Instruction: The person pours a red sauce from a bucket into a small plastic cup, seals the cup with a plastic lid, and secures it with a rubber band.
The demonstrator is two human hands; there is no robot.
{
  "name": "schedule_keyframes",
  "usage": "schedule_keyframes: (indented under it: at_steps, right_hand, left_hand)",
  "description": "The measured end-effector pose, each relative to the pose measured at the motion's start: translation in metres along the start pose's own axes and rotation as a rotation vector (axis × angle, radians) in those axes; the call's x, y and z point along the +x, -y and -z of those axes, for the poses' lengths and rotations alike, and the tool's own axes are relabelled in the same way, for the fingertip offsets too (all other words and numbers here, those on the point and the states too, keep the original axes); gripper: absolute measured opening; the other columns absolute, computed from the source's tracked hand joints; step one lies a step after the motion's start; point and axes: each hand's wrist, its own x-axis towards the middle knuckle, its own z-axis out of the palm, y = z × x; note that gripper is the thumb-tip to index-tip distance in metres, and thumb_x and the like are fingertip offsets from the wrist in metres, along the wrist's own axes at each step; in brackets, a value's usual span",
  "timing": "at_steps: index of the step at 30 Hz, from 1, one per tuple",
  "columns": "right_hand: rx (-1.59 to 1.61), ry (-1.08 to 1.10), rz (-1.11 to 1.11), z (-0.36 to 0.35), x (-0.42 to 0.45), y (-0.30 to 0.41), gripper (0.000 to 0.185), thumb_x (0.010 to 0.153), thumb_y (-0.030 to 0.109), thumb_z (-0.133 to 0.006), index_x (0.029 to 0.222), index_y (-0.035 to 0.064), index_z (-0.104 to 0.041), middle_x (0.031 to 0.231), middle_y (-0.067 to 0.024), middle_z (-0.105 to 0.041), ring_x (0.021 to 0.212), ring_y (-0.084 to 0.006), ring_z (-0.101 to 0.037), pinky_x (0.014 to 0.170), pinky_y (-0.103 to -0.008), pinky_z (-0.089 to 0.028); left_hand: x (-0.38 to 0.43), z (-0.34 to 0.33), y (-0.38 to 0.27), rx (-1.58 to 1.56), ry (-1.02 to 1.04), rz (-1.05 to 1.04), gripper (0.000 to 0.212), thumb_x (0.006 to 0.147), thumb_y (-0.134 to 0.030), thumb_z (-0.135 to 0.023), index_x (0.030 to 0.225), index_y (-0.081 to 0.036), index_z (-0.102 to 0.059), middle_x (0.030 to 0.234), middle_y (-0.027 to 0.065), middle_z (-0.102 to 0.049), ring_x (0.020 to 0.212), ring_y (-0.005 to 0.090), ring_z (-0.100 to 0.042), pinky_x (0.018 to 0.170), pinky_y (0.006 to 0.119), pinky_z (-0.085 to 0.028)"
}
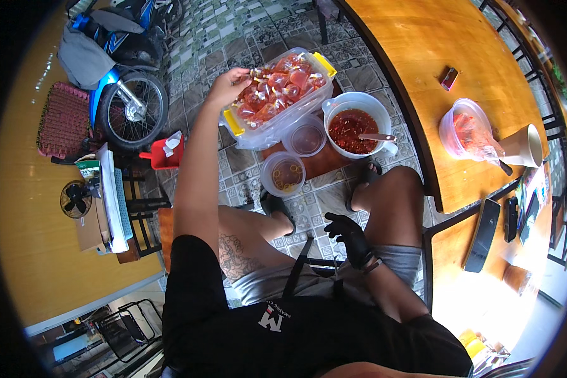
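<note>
My left hand, bare, is at the left end of a clear plastic box with yellow clips. Small knotted plastic bags of red sauce fill the box, and my fingertips meet the nearest ones; whether they grip one is unclear. In a black glove, my right hand hovers by my right thigh with fingers apart and nothing in them. A white jug of red chilli sauce, with a ladle in it, stands right of the box. Nearer me are a clear tub and another tub holding rubber bands.
A low wooden stand lies under the containers. On the right, a wooden table bears a lighter, a plastic tub with a red-stained bag and a beige cup. At left are a motorbike and a red dustpan.
</note>
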Motion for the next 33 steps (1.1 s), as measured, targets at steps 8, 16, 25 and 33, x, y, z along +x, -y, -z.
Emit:
schedule_keyframes:
  at_steps: [8, 16, 25, 33]
  right_hand:
    - [-0.001, -0.007, 0.005, -0.008, -0.003, 0.005, 0.038, 0.086, 0.024, -0.054, 0.12, 0.0097, -0.06, 0.089, -0.0001, -0.064, 0.075, -0.0084, -0.054, 0.066, -0.0245, -0.038]
    - [-0.229, 0.022, 0.328, 0.007, -0.004, -0.016, 0.024, 0.087, 0.014, -0.054, 0.101, 0.001, -0.068, 0.094, -0.0096, -0.066, 0.085, -0.0178, -0.062, 0.077, -0.0301, -0.048]
    - [0.015, -0.108, 0.355, 0.009, -0.008, -0.024, 0.022, 0.086, 0.015, -0.058, 0.105, 0.0021, -0.06, 0.091, -0.0081, -0.063, 0.076, -0.0137, -0.06, 0.068, -0.0279, -0.048]
    - [-0.752, -0.207, 0.592, 0.026, -0.052, -0.022, 0.03, 0.087, 0.019, -0.057, 0.112, 0.0031, -0.062, 0.109, -0.016, -0.064, 0.098, -0.0297, -0.062, 0.087, -0.0379, -0.048]
  left_hand:
    - [-0.046, -0.007, -0.052, 0.227, -0.502, -0.214, 0.044, 0.078, -0.022, -0.075, 0.115, -0.004, -0.059, 0.118, 0.0163, -0.059, 0.11, 0.0276, -0.056, 0.096, 0.036, -0.041]
    - [-0.228, -0.108, -0.094, -0.418, -0.765, 0.081, 0.039, 0.085, -0.014, -0.066, 0.119, -0.001, -0.052, 0.119, 0.0098, -0.052, 0.114, 0.0217, -0.05, 0.096, 0.036, -0.04]
    - [-0.385, -0.249, -0.112, -0.478, -0.017, 0.271, 0.027, 0.087, -0.02, -0.064, 0.108, -0.002, -0.062, 0.101, 0.0077, -0.065, 0.091, 0.0171, -0.062, 0.08, 0.031, -0.049]
    - [-0.364, -0.264, -0.089, -0.109, 0.491, 0.539, 0.039, 0.074, -0.031, -0.073, 0.098, 0.0, -0.069, 0.093, 0.0143, -0.069, 0.089, 0.0223, -0.066, 0.081, 0.033, -0.05]
